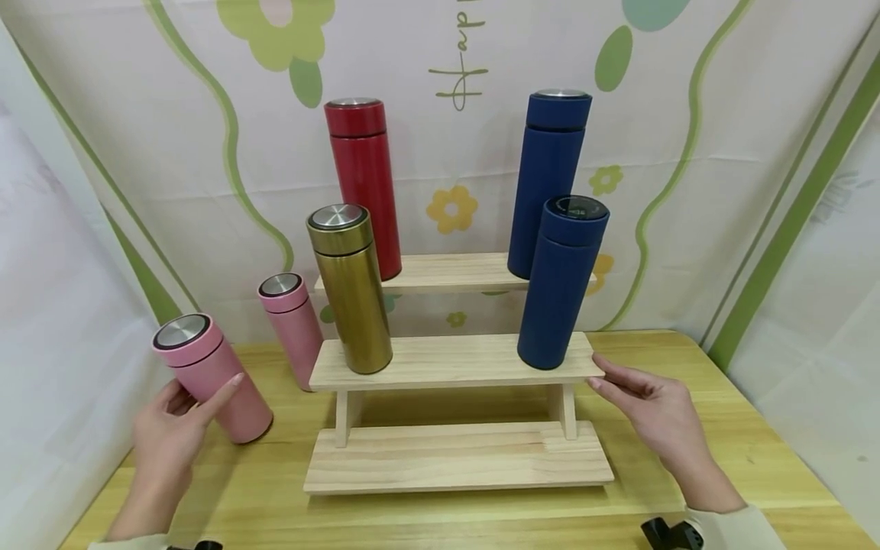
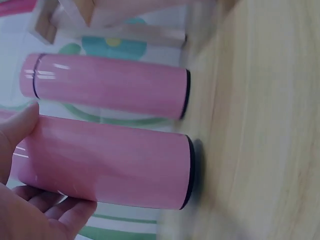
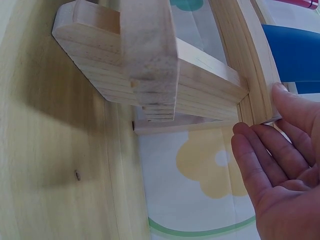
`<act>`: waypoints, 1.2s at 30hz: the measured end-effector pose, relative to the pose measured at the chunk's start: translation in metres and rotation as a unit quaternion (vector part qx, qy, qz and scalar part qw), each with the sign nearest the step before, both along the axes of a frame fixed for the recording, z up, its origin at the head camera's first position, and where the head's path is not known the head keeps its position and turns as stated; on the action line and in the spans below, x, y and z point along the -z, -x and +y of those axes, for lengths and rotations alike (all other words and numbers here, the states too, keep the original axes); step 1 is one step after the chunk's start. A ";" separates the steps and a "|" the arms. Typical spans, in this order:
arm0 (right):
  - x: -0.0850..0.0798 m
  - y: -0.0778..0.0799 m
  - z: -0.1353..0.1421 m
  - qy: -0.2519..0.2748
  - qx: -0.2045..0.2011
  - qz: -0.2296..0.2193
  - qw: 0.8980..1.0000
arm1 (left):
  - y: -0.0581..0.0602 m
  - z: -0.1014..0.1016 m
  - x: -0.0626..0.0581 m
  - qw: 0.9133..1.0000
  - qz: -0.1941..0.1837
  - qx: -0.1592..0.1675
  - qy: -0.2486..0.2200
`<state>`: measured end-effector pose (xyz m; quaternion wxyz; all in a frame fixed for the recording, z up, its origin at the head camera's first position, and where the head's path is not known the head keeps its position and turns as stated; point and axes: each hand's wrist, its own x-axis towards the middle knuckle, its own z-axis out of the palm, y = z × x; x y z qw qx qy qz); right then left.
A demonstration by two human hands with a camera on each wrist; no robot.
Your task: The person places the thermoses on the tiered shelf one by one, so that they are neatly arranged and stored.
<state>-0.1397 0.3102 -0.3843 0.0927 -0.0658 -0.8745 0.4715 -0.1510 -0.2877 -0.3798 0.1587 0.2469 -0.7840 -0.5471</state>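
Note:
In the head view my left hand (image 1: 165, 435) grips a pink thermos bottle (image 1: 237, 397) with a silver lid, left of a three-tier wooden display stand (image 1: 454, 359). The left wrist view shows the thumb on one side of that pink thermos (image 2: 110, 162) and curled fingers on the other; whether its black base touches the table I cannot tell. A second pink thermos (image 1: 297, 336) stands behind it, beside the stand. My right hand (image 1: 663, 416) holds the right end of the middle shelf (image 3: 252, 65) between thumb and fingers.
A gold thermos (image 1: 355, 305) and a blue thermos (image 1: 558, 298) stand on the middle shelf. On the top shelf are a red thermos (image 1: 363, 176) and another blue thermos (image 1: 550, 176). A patterned cloth (image 1: 454, 153) hangs behind the wooden table (image 1: 722, 458).

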 end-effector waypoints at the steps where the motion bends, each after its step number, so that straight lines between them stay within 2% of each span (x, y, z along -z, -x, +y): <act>1: 0.000 0.000 0.000 0.001 0.000 0.001 1.000 | -0.003 0.001 -0.002 1.000 -0.003 -0.001 -0.002; 7: 0.001 0.000 0.000 0.001 -0.001 0.004 1.000 | -0.016 0.006 -0.012 0.999 -0.036 -0.002 -0.009; 12: 0.000 0.000 0.000 0.004 -0.004 0.006 1.000 | -0.025 0.008 -0.017 0.998 -0.061 0.024 0.006; 23: 0.000 0.000 0.000 0.001 -0.001 0.001 1.000 | -0.042 0.027 -0.029 0.994 -0.020 0.099 0.028; 30: 0.001 0.001 0.000 0.000 0.000 -0.006 1.000 | -0.050 0.037 -0.035 0.991 -0.014 0.124 0.053; 36: 0.001 0.001 0.001 -0.002 0.002 -0.003 1.000 | -0.055 0.046 -0.040 0.987 0.007 0.149 0.056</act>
